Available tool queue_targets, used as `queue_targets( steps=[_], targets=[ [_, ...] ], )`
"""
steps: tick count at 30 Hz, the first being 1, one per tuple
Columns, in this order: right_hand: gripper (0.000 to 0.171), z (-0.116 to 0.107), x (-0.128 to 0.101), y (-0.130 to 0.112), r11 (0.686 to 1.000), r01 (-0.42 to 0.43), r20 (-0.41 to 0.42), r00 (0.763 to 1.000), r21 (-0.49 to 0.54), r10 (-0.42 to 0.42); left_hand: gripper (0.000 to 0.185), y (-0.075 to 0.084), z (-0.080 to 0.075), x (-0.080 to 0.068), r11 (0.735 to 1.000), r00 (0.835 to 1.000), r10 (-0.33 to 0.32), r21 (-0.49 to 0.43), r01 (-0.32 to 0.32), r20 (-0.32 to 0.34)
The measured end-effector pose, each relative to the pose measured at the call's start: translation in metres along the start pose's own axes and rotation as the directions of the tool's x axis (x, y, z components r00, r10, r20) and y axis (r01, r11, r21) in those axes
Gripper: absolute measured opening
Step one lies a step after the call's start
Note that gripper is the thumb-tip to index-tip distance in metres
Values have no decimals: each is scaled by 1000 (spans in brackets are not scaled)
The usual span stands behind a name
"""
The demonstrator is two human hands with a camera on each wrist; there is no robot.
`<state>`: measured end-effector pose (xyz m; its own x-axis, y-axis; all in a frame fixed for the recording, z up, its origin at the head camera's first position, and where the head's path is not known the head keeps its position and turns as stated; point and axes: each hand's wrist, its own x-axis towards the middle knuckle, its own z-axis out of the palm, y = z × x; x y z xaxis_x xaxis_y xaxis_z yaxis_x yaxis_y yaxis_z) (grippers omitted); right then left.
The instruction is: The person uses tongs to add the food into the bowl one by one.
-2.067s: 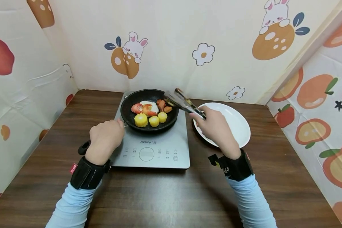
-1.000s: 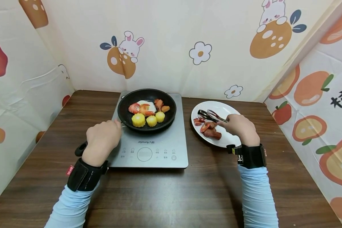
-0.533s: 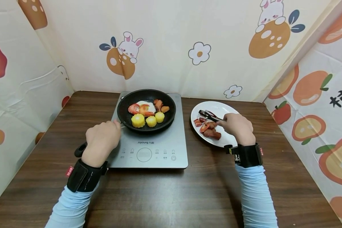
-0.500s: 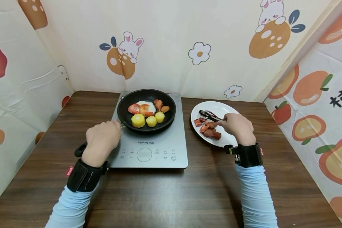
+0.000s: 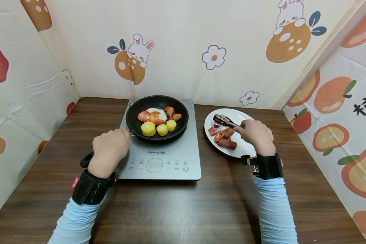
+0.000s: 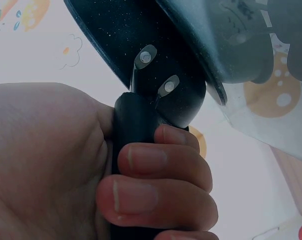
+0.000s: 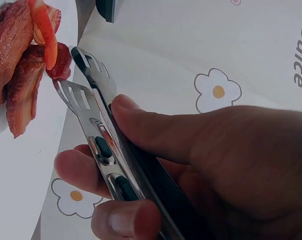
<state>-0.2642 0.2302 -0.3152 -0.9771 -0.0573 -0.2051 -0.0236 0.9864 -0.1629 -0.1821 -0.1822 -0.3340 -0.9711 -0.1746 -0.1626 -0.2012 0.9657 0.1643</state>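
The person's hands are well apart. The left hand (image 5: 111, 150) is wrapped round the handle (image 6: 136, 117) of the black frying pan (image 5: 157, 101), which sits on the far part of the silver induction cooker (image 5: 183, 152) with corn pieces (image 5: 147, 129) inside. To the right, the right hand (image 5: 257, 135) grips metal tongs (image 5: 224, 121), tips near meat pieces (image 5: 227, 143) on the white plate (image 5: 231, 113).

I count one left hand (image 5: 110, 149), one right hand (image 5: 257, 137), two wrist straps (image 5: 89, 188), one cooker (image 5: 183, 152), one frying pan (image 5: 157, 101) with three corn pieces (image 5: 148, 129) at its near side and, at right, one pair of tongs (image 5: 224, 121) and one plate (image 5: 241, 145). Its meat pieces (image 5: 227, 144) overlap too much to count. The far wall (image 5: 177, 40) shows two rabbits (image 5: 137, 51), two flowers (image 5: 214, 57).
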Motion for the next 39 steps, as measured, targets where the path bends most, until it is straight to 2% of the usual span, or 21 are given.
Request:
queue_targets(
  steps=[10, 15, 25, 33, 39],
  targets=[
    [44, -3, -1, -2, 1000, -5, 6, 1000, 25, 5, 60, 0, -1, 0, 1000, 1000, 2, -13, -2, -6],
    [42, -4, -5, -5, 999, 21, -6, 1000, 26, -21, 61, 1, -1, -1, 1000, 1000, 2, -13, -2, -8],
    [41, -11, -20, -13, 991, 117, -104, 989, 73, -109, 61, -1, 1, -4, 1000, 1000, 3, -22, -4, -27],
    [44, -19, -28, -38, 981, 163, -179, 973, 106, -142, 61, -2, 1, -4, 1000, 1000, 2, -22, -2, -26],
    [36, -18, -24, -65, 969, 216, -200, 961, 121, -189, 61, -1, 0, -4, 1000, 1000, -2, -15, 2, -11]
  ],
)
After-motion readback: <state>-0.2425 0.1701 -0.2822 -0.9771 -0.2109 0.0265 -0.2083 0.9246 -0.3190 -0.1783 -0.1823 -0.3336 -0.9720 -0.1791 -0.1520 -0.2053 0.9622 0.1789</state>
